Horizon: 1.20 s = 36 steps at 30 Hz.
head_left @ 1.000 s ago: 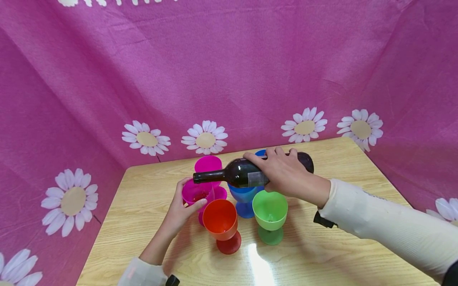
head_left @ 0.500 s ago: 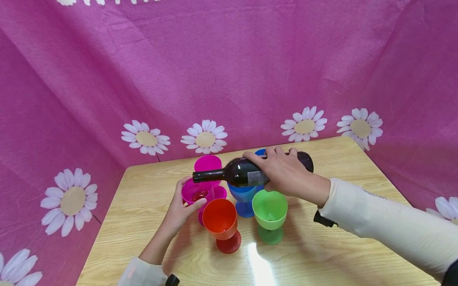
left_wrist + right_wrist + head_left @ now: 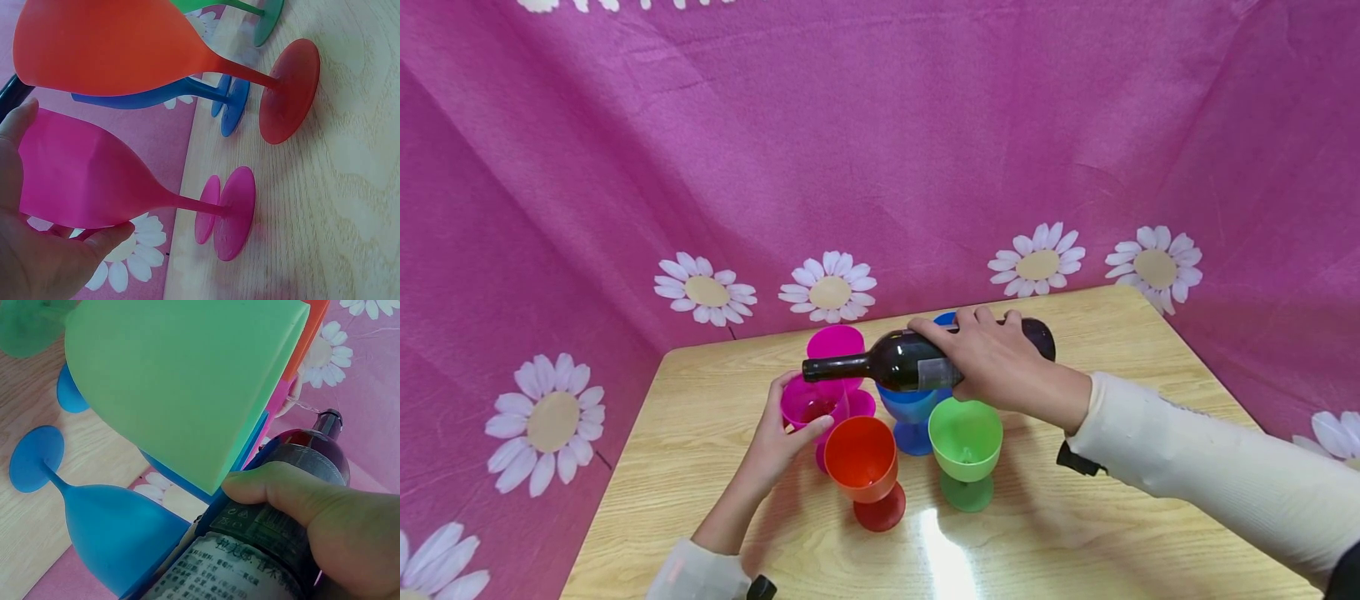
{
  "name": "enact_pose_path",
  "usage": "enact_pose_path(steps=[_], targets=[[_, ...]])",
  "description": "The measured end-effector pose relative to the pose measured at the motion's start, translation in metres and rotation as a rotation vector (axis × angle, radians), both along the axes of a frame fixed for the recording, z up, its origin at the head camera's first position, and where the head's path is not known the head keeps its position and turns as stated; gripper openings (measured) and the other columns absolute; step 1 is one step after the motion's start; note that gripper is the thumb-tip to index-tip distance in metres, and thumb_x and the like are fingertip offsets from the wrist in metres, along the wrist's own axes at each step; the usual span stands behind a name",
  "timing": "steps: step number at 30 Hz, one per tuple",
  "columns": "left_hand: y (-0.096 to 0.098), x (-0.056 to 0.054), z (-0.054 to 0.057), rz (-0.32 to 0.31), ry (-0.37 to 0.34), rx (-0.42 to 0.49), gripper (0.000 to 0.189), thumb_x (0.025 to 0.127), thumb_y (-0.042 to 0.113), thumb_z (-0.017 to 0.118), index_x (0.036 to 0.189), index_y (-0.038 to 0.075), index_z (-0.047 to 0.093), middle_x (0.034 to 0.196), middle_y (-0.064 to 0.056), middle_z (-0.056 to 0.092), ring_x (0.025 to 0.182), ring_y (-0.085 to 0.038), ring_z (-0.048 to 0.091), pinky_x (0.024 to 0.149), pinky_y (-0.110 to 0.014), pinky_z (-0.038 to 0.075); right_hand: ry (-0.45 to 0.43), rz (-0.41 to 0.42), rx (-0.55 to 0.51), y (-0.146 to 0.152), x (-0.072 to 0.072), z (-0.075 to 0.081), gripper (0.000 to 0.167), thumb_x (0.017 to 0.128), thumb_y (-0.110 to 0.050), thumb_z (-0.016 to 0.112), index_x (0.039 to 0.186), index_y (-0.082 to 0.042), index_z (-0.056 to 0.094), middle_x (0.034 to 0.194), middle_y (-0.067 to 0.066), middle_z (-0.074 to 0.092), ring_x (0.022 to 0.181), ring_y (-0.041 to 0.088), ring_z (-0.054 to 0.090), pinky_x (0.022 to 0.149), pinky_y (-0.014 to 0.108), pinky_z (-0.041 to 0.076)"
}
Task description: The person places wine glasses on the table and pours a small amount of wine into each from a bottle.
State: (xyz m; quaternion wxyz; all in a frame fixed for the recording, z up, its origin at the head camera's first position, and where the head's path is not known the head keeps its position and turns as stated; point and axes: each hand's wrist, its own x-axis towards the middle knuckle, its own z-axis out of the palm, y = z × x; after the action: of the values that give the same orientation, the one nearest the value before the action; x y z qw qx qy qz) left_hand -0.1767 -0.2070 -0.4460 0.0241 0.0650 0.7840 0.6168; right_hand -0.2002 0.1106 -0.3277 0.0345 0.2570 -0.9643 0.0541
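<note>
My right hand [image 3: 1000, 358] grips a dark wine bottle [image 3: 895, 362] around its body from above, thumb along the label. The bottle lies nearly level, its neck pointing left and its mouth over a magenta goblet [image 3: 837, 402]. A thin stream leaves the mouth in the right wrist view. Red liquid [image 3: 817, 408] shows inside that goblet. My left hand [image 3: 778, 437] holds the goblet's bowl [image 3: 87, 169], thumb on the near side and fingers around the far side. The goblet stands upright, its foot [image 3: 234, 212] on the table.
An orange goblet [image 3: 861, 462] and a green goblet [image 3: 966, 442] stand in front. Behind them are a blue goblet [image 3: 910, 408], another blue goblet [image 3: 112, 531] partly hidden by the right hand, and a second magenta goblet [image 3: 837, 342]. Pink flowered cloth [image 3: 880, 150] surrounds the wooden table [image 3: 1037, 550].
Both hands stay almost still, with the bottle's mouth a touch farther left over the goblet. The red liquid's surface in the magenta goblet shifts in look between frames.
</note>
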Motion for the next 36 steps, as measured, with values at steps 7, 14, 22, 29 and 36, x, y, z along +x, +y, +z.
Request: enact_pose_path(steps=[7,14,22,29,36], targets=[[0.0,0.001,0.0,0.003,-0.003,-0.01,0.079,0.09,0.019,0.08,0.152,0.023,0.031,0.149,-0.012,0.05,0.139,-0.033,0.05,0.108,-0.048,0.05,-0.008,-0.006,-0.02,0.0,0.0,-0.001,0.1,0.07,-0.022,0.097,0.151,-0.038,0.042,0.123,0.023,0.059,0.114,0.039,0.054,0.089,0.064,0.041],[0.0,0.0,0.0,0.009,-0.005,-0.015,0.078,0.089,0.017,0.08,0.151,0.023,0.032,0.147,-0.011,0.052,0.136,-0.031,0.051,0.105,-0.042,0.053,-0.005,-0.008,-0.043,0.001,0.0,-0.002,0.099,0.071,-0.023,0.096,0.151,-0.037,0.041,0.12,0.022,0.059,0.111,0.038,0.056,0.084,0.059,0.042],[-0.001,0.0,-0.001,0.003,-0.003,-0.012,0.082,0.089,0.019,0.082,0.153,0.022,0.03,0.148,-0.009,0.049,0.137,-0.032,0.049,0.101,-0.039,0.055,0.006,-0.001,-0.072,0.007,-0.001,-0.006,0.098,0.071,-0.027,0.096,0.152,-0.036,0.041,0.117,0.021,0.059,0.106,0.035,0.057,0.079,0.055,0.042],[-0.001,-0.001,0.0,0.007,-0.008,-0.021,0.084,0.088,0.021,0.083,0.152,0.026,0.03,0.149,-0.007,0.048,0.138,-0.031,0.047,0.1,-0.042,0.056,-0.008,-0.011,-0.108,0.013,-0.002,-0.007,0.1,0.073,-0.027,0.095,0.154,-0.037,0.038,0.121,0.02,0.058,0.11,0.035,0.056,0.082,0.057,0.042],[0.0,0.0,0.001,0.0,-0.006,-0.016,0.082,0.089,0.017,0.082,0.152,0.022,0.03,0.149,-0.008,0.047,0.138,-0.031,0.046,0.1,-0.039,0.056,-0.001,-0.017,-0.169,0.024,-0.001,-0.011,0.1,0.075,-0.029,0.094,0.156,-0.035,0.035,0.123,0.021,0.059,0.112,0.037,0.056,0.084,0.059,0.043]])
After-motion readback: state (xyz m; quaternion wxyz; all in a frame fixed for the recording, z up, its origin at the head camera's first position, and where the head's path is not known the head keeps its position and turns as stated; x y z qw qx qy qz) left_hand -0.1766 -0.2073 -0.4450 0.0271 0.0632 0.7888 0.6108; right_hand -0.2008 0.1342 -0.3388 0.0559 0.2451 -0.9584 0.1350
